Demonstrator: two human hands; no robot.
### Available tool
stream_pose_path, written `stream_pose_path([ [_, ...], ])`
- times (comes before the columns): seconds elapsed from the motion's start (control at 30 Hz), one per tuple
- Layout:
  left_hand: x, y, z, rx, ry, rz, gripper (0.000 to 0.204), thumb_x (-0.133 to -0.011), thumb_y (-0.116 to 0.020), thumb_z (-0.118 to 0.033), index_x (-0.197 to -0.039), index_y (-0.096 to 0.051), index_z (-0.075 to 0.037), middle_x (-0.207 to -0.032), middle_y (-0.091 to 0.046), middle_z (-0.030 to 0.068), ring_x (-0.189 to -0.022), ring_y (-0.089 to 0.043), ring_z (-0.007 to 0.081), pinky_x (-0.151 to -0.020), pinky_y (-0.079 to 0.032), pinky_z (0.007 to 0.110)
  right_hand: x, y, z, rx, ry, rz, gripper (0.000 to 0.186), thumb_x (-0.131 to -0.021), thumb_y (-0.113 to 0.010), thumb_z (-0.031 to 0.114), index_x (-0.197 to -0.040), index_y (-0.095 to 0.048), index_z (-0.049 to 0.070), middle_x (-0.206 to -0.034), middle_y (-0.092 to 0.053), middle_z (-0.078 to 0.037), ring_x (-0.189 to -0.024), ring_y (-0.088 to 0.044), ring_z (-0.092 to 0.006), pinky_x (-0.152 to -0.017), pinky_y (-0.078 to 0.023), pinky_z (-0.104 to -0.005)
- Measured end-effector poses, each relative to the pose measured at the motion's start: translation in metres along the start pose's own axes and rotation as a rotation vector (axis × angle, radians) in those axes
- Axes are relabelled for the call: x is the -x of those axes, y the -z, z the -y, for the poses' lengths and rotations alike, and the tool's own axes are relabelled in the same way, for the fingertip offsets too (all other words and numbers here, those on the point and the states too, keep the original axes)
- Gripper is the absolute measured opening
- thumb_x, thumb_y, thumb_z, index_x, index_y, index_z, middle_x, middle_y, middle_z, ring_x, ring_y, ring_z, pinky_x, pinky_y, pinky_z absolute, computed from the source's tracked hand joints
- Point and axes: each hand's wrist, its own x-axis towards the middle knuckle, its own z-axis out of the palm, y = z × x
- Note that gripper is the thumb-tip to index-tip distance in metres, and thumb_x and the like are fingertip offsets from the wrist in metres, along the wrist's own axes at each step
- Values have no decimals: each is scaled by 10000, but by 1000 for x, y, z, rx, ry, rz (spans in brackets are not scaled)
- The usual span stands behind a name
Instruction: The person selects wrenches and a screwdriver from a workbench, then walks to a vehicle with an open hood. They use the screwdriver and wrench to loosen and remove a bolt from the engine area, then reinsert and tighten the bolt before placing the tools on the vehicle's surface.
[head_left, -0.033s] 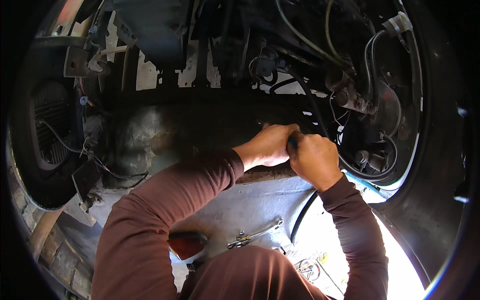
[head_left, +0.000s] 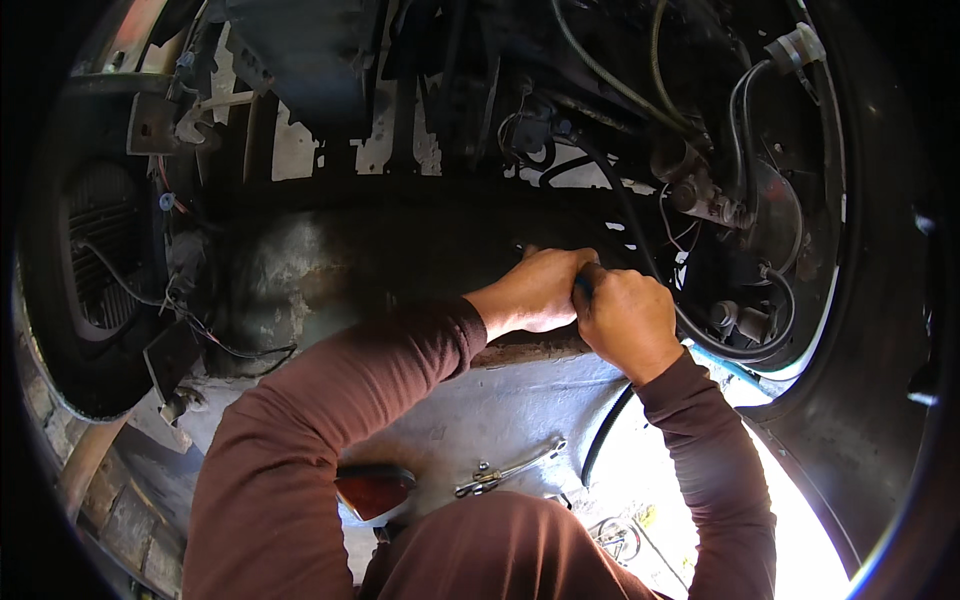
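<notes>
My right hand [head_left: 632,312] is closed round a dark handle with a blue tint [head_left: 583,288], only a short piece of which shows beside the thumb. Pressed against it from the left is my left hand [head_left: 542,288], its fingers curled away from view over the dark metal panel [head_left: 390,255]. What the left fingers hold, if anything, is hidden. Both hands meet at the panel's lower right part, just above a rusty brown edge [head_left: 535,350]. The working end of the handled thing cannot be seen.
Below the hands, a ratchet-like metal tool [head_left: 510,470] lies on a grey surface [head_left: 430,410], with a red-lensed lamp [head_left: 375,490] to its left. Black hoses [head_left: 790,310] and metal fittings [head_left: 705,200] crowd the right. At left are loose wires [head_left: 215,335] and a ribbed dark housing [head_left: 103,245].
</notes>
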Motion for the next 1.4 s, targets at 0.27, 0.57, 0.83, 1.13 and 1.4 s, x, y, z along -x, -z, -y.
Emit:
stream_pose_path([
  [0.27, 0, 6, 7, -26, -116, -8, 162, -949, -588, -123, -1033, -659, -4, -977, -746, 228, -973, -733, 415, -832, -559, 475, -4, 7, 9, 1, -74, 100, 228, -936, -665, 271, -989, -764, 72, -719, -713, -208, -668, -720, -414, -607, -574, -526],
  [0.57, -5, 16, 6, 23, -79, 39, 183, -918, -630, -101, -1077, -671, -20, -1005, -750, 207, -990, -741, 381, -821, -558, 451, -10, 12, 14, 5, -83, 86, 210, -927, -664, 250, -947, -768, 69, -727, -713, -216, -669, -716, -423, -621, -581, -524],
  [0.83, -7, 12, 7, -48, -90, 60, 239, -889, -654, -109, -1113, -661, -25, -1015, -747, 199, -1027, -717, 397, -891, -538, 475, -9, 7, 7, 10, -54, 55, 195, -875, -678, 231, -909, -752, 53, -716, -713, -220, -671, -729, -421, -614, -594, -512],
  [1.13, -15, 0, 12, -243, -84, 33, 188, -872, -654, -118, -1043, -692, -52, -1118, -705, 131, -1102, -681, 359, -948, -499, 513, -5, 0, 1, -55, -120, 25, 205, -904, -664, 229, -963, -739, 48, -763, -727, -206, -712, -729, -424, -649, -588, -523],
  [1.4, -19, -19, -23, -106, 78, -40, 323, -879, -596, -90, -1201, -602, -67, -1112, -720, 176, -1170, -628, 394, -1060, -380, 557, 6, 11, -33, -102, -38, -54, 222, -902, -660, 249, -979, -768, 72, -810, -730, -162, -751, -731, -387, -673, -589, -506],
])
